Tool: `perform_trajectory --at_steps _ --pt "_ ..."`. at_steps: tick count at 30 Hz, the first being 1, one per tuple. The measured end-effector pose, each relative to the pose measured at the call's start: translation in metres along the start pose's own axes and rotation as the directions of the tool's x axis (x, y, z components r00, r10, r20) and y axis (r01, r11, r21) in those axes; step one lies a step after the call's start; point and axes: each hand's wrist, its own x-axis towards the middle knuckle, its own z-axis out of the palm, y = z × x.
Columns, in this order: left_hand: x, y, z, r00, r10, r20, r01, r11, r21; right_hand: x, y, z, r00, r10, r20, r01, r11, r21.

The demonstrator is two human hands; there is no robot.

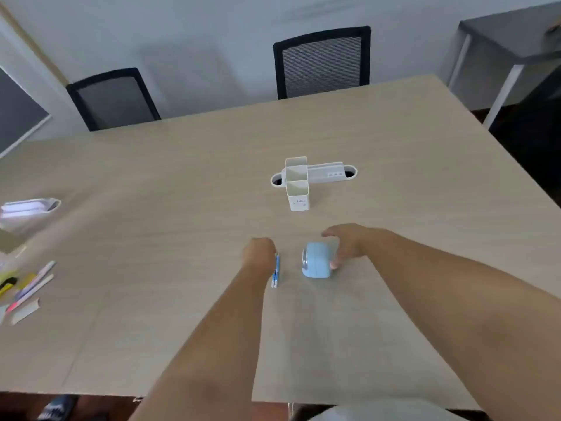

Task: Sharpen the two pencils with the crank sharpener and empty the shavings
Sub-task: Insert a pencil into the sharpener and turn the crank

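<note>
A light blue crank sharpener (pixel 315 260) stands on the wooden table (pixel 182 208), near its middle. Two blue pencils (pixel 276 271) lie side by side just left of it, pointing away from me. My left hand (pixel 259 252) rests over the far ends of the pencils; its fingers are curled down and hidden, so whether they grip the pencils is unclear. My right hand (pixel 346 241) curves around the right side of the sharpener with fingers spread, a fingertip touching its right edge. A white pen holder (pixel 297 185) stands behind them, with nothing showing above its rim.
A white cable socket strip (pixel 329 174) is set into the table behind the holder. Markers and highlighters (pixel 30 287) lie at the left edge, with a white packet (pixel 28 208) above them. Two black mesh chairs (pixel 323 63) stand at the far side; a grey desk (pixel 516 41) is at right.
</note>
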Motion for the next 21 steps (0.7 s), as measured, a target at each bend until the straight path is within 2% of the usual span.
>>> perform_trajectory --at_steps 1,4,7,10,16,18,21 --pt "0.000 -0.007 0.005 0.998 -0.043 0.034 0.043 0.999 0.018 0.000 -0.001 0.002 0.999 -0.026 -0.024 0.027 0.999 0.020" --pt "0.002 -0.028 0.028 0.986 -0.149 0.069 0.154 0.985 -0.076 0.005 -0.006 0.014 0.993 -0.075 -0.092 0.080 0.996 0.046" --pt "0.006 -0.034 0.043 0.977 -0.199 0.079 0.213 0.934 -0.287 0.014 -0.006 0.026 0.985 -0.113 -0.127 0.116 0.993 0.014" --pt "0.007 -0.035 0.048 0.964 -0.251 0.094 0.267 0.881 -0.389 0.016 -0.005 0.032 0.977 -0.143 -0.155 0.149 0.989 0.023" --pt "0.012 -0.029 0.054 0.957 -0.233 0.171 0.280 0.894 -0.350 0.018 -0.002 0.033 0.974 -0.151 -0.171 0.166 0.983 0.074" --pt "0.012 -0.029 0.057 0.956 -0.234 0.175 0.285 0.880 -0.380 0.018 -0.002 0.034 0.974 -0.147 -0.171 0.163 0.983 0.084" --pt "0.009 -0.029 0.058 0.945 -0.252 0.208 0.324 0.804 -0.499 0.016 -0.001 0.035 0.975 -0.147 -0.168 0.164 0.982 0.090"
